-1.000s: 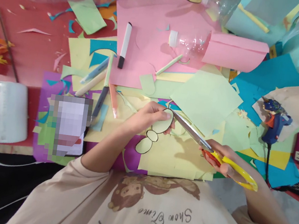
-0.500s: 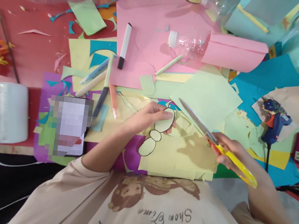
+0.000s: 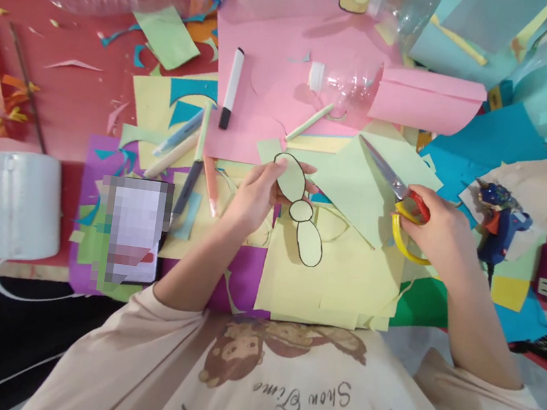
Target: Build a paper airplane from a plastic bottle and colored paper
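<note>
My left hand [image 3: 255,192] pinches the top lobe of a pale yellow paper cutout [image 3: 300,212] made of three outlined ovals, held above the yellow sheets [image 3: 343,288]. My right hand [image 3: 439,230] grips scissors [image 3: 399,191] by their yellow and red handles. The blades look closed and lie over a light green sheet [image 3: 358,176], pointing up and left, away from the cutout.
Coloured paper sheets and scraps cover the red table [image 3: 67,90]. A black-capped marker [image 3: 231,88] and several paper sticks lie upper left, clear plastic bottles [image 3: 342,83] at the back, a blue glue gun [image 3: 501,218] at right, a white roll [image 3: 21,205] at left.
My left hand lifted and turned the cutout so it hangs downward. My right hand carried the scissors up and right, away from the cutout, down onto the green sheet.
</note>
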Demonstrator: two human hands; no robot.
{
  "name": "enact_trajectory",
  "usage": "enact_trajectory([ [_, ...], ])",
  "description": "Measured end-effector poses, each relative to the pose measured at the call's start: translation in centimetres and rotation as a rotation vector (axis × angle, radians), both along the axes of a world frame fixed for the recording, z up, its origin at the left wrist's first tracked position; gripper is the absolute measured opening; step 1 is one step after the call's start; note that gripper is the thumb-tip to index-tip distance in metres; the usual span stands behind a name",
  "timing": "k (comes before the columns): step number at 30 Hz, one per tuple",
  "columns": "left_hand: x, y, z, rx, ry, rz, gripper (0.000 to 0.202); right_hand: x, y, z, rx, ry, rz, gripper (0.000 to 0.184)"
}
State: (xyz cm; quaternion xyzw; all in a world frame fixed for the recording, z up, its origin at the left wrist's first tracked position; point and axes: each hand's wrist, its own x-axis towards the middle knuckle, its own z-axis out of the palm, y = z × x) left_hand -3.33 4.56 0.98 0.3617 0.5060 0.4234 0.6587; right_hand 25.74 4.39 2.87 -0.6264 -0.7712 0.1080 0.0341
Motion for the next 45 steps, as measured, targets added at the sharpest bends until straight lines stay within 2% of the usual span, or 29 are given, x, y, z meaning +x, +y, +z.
enact_trajectory([
  [5,-0.8,0.4,1.0,0.137,0.035,0.302,0.046,0.2,-0.2,0.7,0.023,-0.006,0.079,0.043],
  [8,-1.4,0.7,2.4,0.191,0.049,0.403,0.040,-0.1,-0.1,2.0,0.124,-0.017,0.028,0.037],
  [10,-1.2,0.8,3.0,0.251,0.081,0.458,0.040,-0.8,0.1,2.9,0.151,0.145,-0.013,0.031],
  [11,-1.0,0.8,3.0,0.292,0.094,0.490,0.042,-1.5,0.2,3.3,0.095,0.293,-0.010,0.027],
  [13,-0.3,0.6,2.6,0.414,0.126,0.543,0.046,-3.2,0.5,3.4,-0.113,0.613,0.026,0.025],
  [14,0.1,0.5,2.2,0.490,0.154,0.534,0.044,-4.2,0.8,3.1,-0.246,0.735,0.051,0.029],
  [15,0.5,0.3,1.6,0.561,0.198,0.426,0.038,-5.2,1.0,2.6,-0.358,0.858,0.070,0.034],
  [16,0.9,0.1,1.0,0.649,0.237,0.300,0.037,-6.2,1.4,2.0,-0.458,0.995,0.090,0.039],
  [18,1.4,-0.4,-0.2,0.899,0.277,0.003,0.042,-7.8,2.0,0.5,-0.592,1.212,0.018,0.045],
  [20,1.6,-0.7,-1.1,1.049,0.281,-0.228,0.054,-8.7,2.5,-0.9,-0.637,1.306,-0.065,0.040],
  [22,1.7,-1.0,-1.5,1.051,0.258,-0.357,0.061,-9.0,2.7,-1.8,-0.630,1.348,-0.125,0.036],
  [23,1.7,-1.1,-1.6,1.016,0.252,-0.392,0.058,-9.0,2.6,-2.0,-0.611,1.360,-0.138,0.036],
  [27,1.6,-1.2,-1.5,0.889,0.255,-0.438,0.030,-8.8,2.4,-2.1,-0.530,1.366,-0.138,0.037],
  [30,1.4,-1.1,-1.6,0.831,0.311,-0.276,0.024,-8.7,2.5,-2.2,-0.522,1.366,-0.161,0.036],
  [32,1.3,-1.0,-1.8,0.780,0.372,-0.140,0.026,-8.5,2.6,-2.5,-0.513,1.378,-0.184,0.035],
  [33,1.3,-0.9,-1.9,0.760,0.394,-0.111,0.029,-8.5,2.7,-2.7,-0.511,1.381,-0.199,0.035],
  [36,1.6,-0.7,-2.1,0.732,0.440,-0.216,0.040,-8.1,2.8,-3.1,-0.506,1.388,-0.235,0.036],
  [39,1.9,-0.7,-2.4,0.723,0.447,-0.320,0.042,-8.0,2.9,-3.2,-0.479,1.396,-0.219,0.036],
  [45,2.0,-0.7,-3.1,0.644,0.382,-0.280,0.046,-8.0,2.6,-2.6,-0.495,1.289,-0.130,0.037],
])
